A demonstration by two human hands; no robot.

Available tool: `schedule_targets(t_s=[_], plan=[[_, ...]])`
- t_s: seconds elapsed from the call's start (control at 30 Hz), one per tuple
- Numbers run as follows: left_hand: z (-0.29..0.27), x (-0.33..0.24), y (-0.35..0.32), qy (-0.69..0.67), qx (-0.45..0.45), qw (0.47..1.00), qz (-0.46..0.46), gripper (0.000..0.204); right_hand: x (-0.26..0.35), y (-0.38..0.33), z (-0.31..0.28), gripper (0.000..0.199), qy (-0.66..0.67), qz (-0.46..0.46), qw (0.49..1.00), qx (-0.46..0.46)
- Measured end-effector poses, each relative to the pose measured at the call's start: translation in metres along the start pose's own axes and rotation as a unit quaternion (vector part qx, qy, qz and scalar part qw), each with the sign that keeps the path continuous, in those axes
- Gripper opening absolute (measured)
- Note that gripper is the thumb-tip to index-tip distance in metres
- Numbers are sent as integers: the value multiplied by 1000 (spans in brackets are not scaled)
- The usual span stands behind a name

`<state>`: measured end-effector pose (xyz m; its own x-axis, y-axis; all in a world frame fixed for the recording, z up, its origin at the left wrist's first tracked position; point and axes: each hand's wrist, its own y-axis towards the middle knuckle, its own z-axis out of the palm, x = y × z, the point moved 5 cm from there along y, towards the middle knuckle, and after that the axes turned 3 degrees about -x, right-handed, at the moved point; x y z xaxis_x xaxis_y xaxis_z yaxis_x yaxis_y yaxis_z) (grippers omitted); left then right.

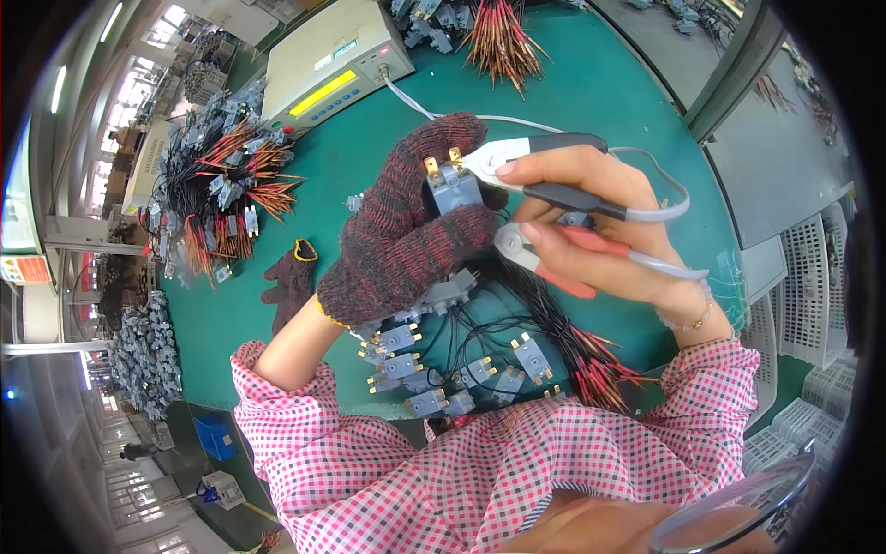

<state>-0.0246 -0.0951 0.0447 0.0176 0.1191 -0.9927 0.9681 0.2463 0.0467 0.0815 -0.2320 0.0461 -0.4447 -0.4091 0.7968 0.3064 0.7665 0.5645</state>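
Grey switch (454,185) with brass terminals sits pinched in the gloved left hand (406,231), raised over the table's near edge so the bare right hand (591,231) can clamp two probe clips (517,162) onto it, loose wired switches (434,369) heaped underneath

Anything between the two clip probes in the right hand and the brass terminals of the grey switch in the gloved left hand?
Nothing visible: the black-handled clip probe tip already meets the grey switch terminals; the red-handled clip probe sits clear beside it.
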Motion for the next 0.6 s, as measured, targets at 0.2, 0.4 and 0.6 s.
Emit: schedule_targets(t_s=[0.2, 0.4, 0.6], plan=[[-1, 2, 0, 30, -2, 1000, 2, 62, 1, -3, 0, 37, -35, 20, 999, 4], [-2, 4, 2, 77, -7, 997, -1, 61, 6, -2, -5, 41, -114, -56, 992, -12], [1, 5, 2, 47, 3, 999, 1, 63, 10, -4, -3, 46, -189, -119, 974, -40]])
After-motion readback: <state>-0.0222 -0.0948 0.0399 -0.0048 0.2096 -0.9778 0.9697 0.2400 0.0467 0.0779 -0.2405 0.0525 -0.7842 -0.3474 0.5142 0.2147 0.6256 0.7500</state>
